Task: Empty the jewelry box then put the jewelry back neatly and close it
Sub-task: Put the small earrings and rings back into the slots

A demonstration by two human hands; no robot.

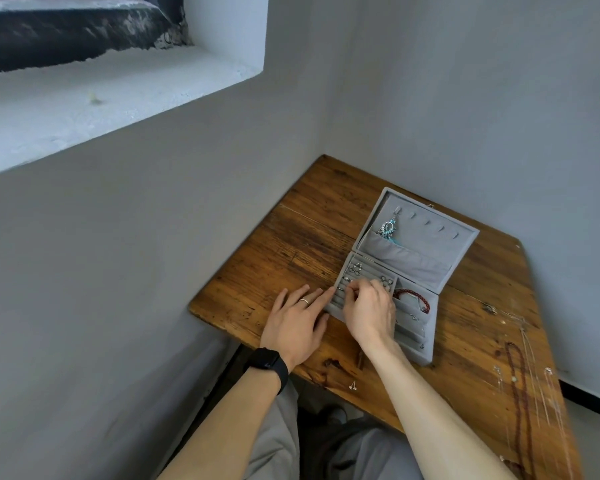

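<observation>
Resting flat, fingers straight, the left hand [297,323] touched the jewelry box [426,252]. Right hand [368,306] curled over the ring rows [362,270]; its hold was unclear.

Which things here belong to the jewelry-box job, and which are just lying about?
Job: jewelry box; rings in its slots; red bracelet; turquoise pendant in the lid; bead necklace, silver chains and small earrings outside the box; left hand resting beside the box; right hand pinching at the rings.
Lying about: wooden table; black watch; window recess.
</observation>
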